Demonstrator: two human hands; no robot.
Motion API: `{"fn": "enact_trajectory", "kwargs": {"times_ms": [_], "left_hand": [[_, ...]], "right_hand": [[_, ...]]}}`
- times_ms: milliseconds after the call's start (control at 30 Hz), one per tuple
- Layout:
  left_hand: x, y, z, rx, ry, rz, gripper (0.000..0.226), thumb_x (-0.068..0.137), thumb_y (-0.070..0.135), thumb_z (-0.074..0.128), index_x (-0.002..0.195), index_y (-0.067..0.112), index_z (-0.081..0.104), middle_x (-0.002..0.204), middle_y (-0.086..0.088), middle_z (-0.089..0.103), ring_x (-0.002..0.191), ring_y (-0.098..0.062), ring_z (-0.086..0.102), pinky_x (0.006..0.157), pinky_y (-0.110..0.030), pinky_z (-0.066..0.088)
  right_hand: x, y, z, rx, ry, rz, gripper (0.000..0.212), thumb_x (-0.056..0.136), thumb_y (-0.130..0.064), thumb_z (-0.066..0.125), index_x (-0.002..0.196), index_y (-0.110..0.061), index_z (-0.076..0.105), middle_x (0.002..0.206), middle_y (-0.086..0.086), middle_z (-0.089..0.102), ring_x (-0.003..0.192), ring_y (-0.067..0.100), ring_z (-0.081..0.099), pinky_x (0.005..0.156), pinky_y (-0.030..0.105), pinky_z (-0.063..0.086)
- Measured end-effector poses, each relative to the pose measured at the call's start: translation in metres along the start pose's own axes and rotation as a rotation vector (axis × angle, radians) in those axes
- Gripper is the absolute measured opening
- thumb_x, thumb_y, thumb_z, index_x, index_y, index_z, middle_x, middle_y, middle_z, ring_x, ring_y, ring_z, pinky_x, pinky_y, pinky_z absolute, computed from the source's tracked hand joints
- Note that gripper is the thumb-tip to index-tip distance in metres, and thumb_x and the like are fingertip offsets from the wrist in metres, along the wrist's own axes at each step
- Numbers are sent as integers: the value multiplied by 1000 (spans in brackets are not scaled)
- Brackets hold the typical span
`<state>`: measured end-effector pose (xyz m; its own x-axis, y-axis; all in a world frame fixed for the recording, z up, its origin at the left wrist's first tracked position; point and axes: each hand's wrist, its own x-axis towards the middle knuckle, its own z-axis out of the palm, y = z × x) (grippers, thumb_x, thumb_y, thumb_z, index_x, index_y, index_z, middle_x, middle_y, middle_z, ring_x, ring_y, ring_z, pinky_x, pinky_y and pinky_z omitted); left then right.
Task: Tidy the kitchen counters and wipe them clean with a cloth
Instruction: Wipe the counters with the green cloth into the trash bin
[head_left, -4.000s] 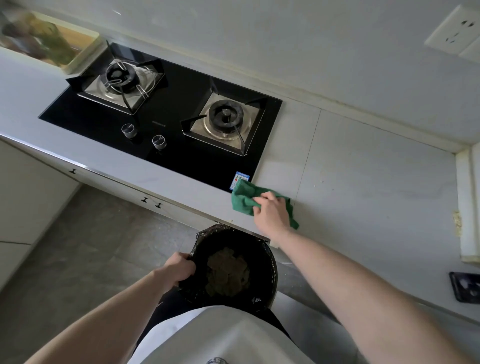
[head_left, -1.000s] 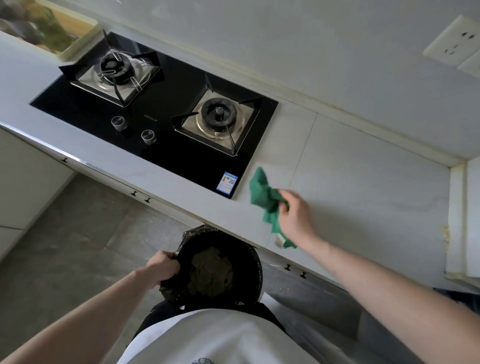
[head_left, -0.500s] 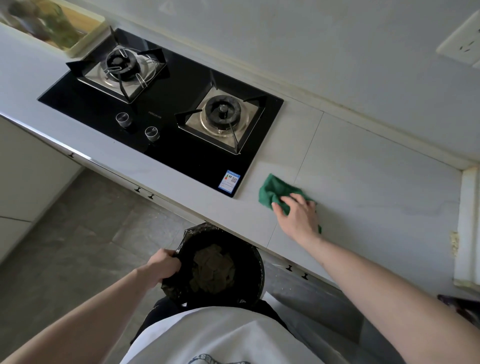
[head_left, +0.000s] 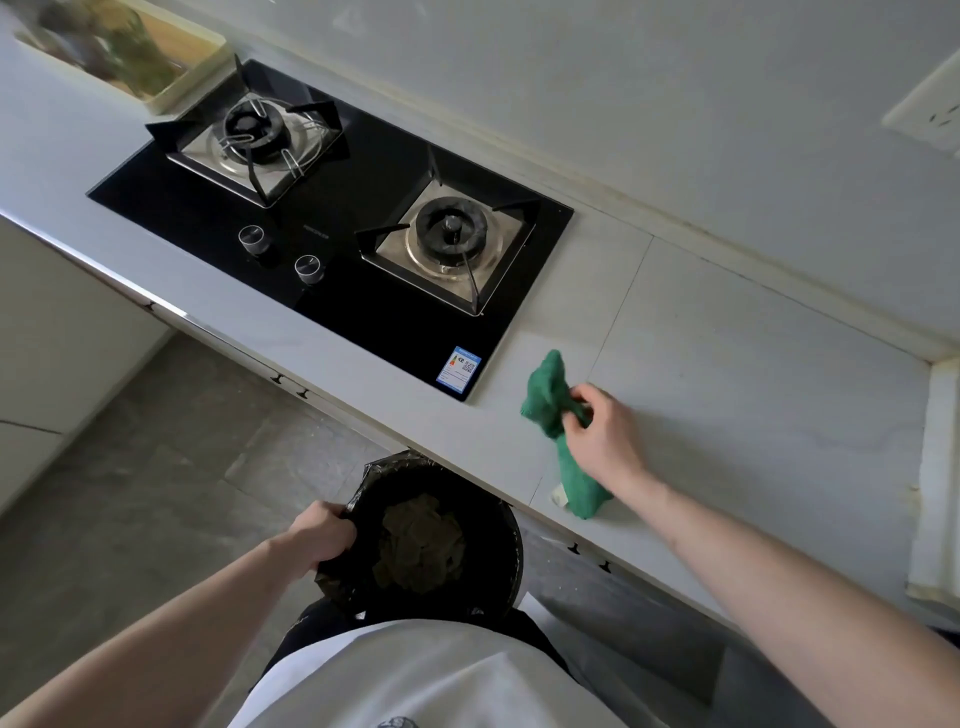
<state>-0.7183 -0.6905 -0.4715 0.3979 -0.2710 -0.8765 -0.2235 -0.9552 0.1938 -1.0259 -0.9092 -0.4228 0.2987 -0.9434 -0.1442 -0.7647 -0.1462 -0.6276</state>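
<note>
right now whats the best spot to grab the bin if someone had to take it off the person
Grip the free rim of the black-lined bin on its right side, coming from above and the right. The left hand already clamps the left rim, and the counter edge crowds the far side. The round open top gives a lip to pinch. The right hand is busy holding the green cloth.

The tray (head_left: 171, 91) at the top left corner is cut off by the frame and its greenish contents are too blurred to name. The wall socket (head_left: 930, 117) runs off the right edge, and the print on the hob's label (head_left: 459, 369) is too small to read. The left hand (head_left: 324, 535) hides part of the bin (head_left: 498, 514) rim, and the brownish contents inside cannot be identified.
</note>
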Motion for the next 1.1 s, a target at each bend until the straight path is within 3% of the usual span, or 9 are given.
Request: {"fn": "enact_trajectory", "kwargs": {"times_ms": [267, 433, 667, 867, 967, 1100], "left_hand": [[1, -2, -3, 28, 43, -9, 28, 73, 3, 55, 81, 16, 78, 77, -11, 73, 66, -26, 68, 47, -21, 51], [4, 5, 4, 31, 60, -15, 25, 73, -1, 56, 79, 12, 77, 68, -11, 69, 58, -25, 65, 44, -20, 47], [12, 0, 5, 25, 35, -11, 17, 69, -1, 59, 74, 6, 73, 56, -5, 63, 53, -21, 61, 50, -22, 46], [14, 1, 1, 68, 54, -13, 19, 70, -3, 62, 59, 11, 68, 51, 0, 60, 53, -20, 58, 51, -19, 41], [21, 2, 1, 106, 77, 0, 15, 70, -2, 64, 65, 10, 72, 50, 2, 60, 54, -19, 59, 52, -20, 41], [24, 4, 3, 130, 78, 9, 15, 68, -2, 65, 70, 10, 74, 50, 3, 60, 54, -18, 59, 54, -20, 42]], "right_hand": [[78, 58, -77, -29, 385, 181, 12, 88, -15, 63, 101, -13, 64, 105, 9, 72, 96, 32, 64, 78, 34, 47], [131, 95, -111, -135, 461, 276, 23, 92, -14, 60, 113, -8, 64, 118, 17, 65, 108, 37, 60, 89, 38, 46], [192, 140, -133, -221, 532, 380, 26, 92, -12, 54, 115, -12, 68, 122, 19, 62, 109, 42, 59, 87, 41, 47], [229, 158, -140, -207, 554, 419, 30, 91, -13, 54, 115, -16, 70, 120, 14, 67, 109, 39, 59, 87, 38, 45], [239, 165, -133, -109, 525, 431, 32, 92, -19, 54, 119, -15, 71, 114, 13, 73, 106, 34, 66, 86, 31, 46], [246, 163, -119, -174, 298, 472, 39, 102, -25, 52, 138, -9, 60, 141, 16, 60, 130, 35, 55, 107, 32, 41]]}}
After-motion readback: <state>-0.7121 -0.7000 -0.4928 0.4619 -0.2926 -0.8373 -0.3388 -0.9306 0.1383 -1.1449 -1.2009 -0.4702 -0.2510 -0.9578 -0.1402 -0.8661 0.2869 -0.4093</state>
